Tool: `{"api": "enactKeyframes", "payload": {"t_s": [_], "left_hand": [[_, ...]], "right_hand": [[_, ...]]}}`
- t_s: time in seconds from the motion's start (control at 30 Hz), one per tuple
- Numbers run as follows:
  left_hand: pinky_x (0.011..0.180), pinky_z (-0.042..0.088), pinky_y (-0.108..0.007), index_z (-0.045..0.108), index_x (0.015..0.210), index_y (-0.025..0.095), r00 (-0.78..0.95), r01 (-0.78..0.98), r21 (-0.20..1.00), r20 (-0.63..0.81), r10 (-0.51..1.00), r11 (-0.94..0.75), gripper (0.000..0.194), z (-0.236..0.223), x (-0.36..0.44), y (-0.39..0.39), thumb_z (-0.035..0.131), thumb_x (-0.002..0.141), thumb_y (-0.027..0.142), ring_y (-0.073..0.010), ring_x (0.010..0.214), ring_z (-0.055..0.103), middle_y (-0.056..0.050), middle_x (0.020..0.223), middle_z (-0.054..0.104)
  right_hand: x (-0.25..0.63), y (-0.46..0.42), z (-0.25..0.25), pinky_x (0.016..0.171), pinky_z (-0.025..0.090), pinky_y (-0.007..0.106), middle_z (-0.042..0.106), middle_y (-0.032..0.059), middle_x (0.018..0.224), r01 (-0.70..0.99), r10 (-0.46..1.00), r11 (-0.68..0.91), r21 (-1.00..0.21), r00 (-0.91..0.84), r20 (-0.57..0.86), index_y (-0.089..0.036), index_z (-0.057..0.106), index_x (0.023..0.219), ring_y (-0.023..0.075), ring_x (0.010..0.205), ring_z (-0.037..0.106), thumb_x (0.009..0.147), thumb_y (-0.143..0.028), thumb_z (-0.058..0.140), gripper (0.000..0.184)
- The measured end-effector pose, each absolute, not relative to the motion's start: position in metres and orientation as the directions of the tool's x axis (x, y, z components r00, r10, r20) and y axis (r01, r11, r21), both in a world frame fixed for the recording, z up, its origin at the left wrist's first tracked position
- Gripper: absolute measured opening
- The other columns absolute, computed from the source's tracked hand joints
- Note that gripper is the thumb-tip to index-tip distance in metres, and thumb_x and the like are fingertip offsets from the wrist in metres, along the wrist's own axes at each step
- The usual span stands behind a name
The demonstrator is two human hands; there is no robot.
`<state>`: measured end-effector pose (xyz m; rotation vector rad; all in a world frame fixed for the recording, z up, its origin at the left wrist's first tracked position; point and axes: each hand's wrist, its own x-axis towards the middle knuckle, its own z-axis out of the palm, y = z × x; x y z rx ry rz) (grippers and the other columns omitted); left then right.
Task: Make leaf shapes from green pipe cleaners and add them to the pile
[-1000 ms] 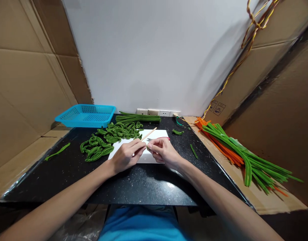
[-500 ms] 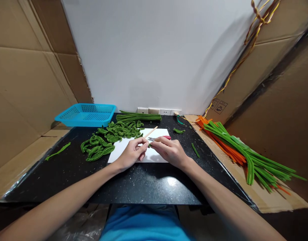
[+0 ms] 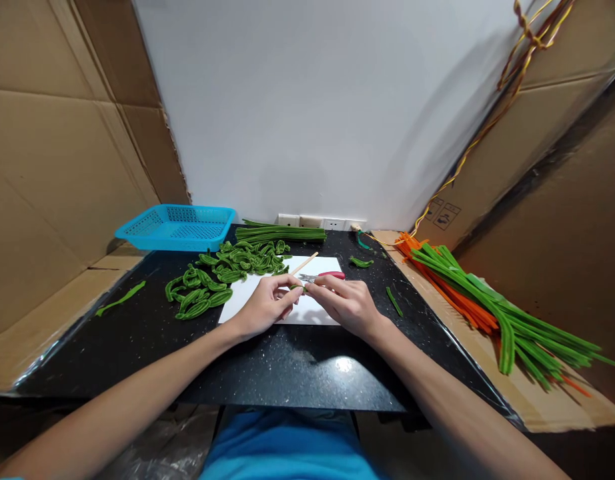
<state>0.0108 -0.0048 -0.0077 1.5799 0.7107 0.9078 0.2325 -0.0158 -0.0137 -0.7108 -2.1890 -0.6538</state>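
Over a white sheet (image 3: 317, 312), my left hand (image 3: 267, 303) and my right hand (image 3: 345, 303) meet, fingertips almost touching. Both pinch a short green pipe cleaner (image 3: 298, 287), most of it hidden by the fingers. Behind the fingers on the sheet lie pliers with red handles (image 3: 332, 275) and a thin wooden stick (image 3: 307, 263). Left of the sheet spreads a pile of green pipe cleaners bent into leaf-like loops (image 3: 237, 260). One loose bent green piece (image 3: 361, 262) and a short straight one (image 3: 394, 301) rest to the right.
A blue plastic basket (image 3: 177, 248) stands at the back left. Straight green pipe cleaners (image 3: 282, 234) lie along the wall. Orange (image 3: 467, 310) and green bundles (image 3: 487, 293) rest on cardboard at the right. A green strip (image 3: 120, 299) lies far left. Twisted wires (image 3: 462, 160) run down to sockets.
The view has shifted slightly. My fingertips have turned a little, and more of the green pipe cleaner shows at my left fingers. Both hands keep their pinch.
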Motion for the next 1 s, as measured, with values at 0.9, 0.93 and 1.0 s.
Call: {"api": "enactKeyframes", "payload": {"t_s": [0.9, 0.93, 1.0], "left_hand": [[0.042, 0.034, -0.018, 0.066, 0.08, 0.012, 0.594, -0.049, 0.997, 0.075, 0.801, -0.057, 0.039, -0.011, 0.003, 0.005, 0.077, 0.083, 0.05, -0.0079, 0.046, 0.05, 0.002, 0.057, 0.055], [0.042, 0.035, -0.018, 0.066, 0.08, 0.013, 0.599, -0.048, 0.998, 0.069, 0.797, -0.051, 0.039, -0.012, 0.003, 0.005, 0.077, 0.084, 0.05, -0.0081, 0.046, 0.051, 0.002, 0.057, 0.056], [0.041, 0.034, -0.018, 0.065, 0.082, 0.013, 0.605, -0.047, 0.997, 0.072, 0.793, -0.055, 0.04, -0.012, 0.002, 0.005, 0.076, 0.084, 0.051, -0.0086, 0.045, 0.052, 0.002, 0.056, 0.056]], "right_hand": [[0.225, -0.024, -0.006, 0.063, 0.047, 0.026, 0.074, 0.0062, 0.09, 0.58, 0.213, 0.698, 0.42, -0.728, 0.652, -0.016, 0.07, 0.109, 0.0147, 0.073, 0.068, 0.104, -0.01, 0.042, 0.029], [0.224, -0.025, -0.006, 0.064, 0.047, 0.026, 0.074, 0.0065, 0.091, 0.569, 0.19, 0.689, 0.449, -0.74, 0.645, -0.015, 0.069, 0.11, 0.0148, 0.072, 0.067, 0.104, -0.009, 0.042, 0.029], [0.223, -0.026, -0.006, 0.063, 0.045, 0.027, 0.072, 0.0061, 0.088, 0.577, 0.195, 0.682, 0.45, -0.736, 0.648, -0.015, 0.069, 0.108, 0.0147, 0.07, 0.065, 0.104, -0.009, 0.041, 0.028]]}}
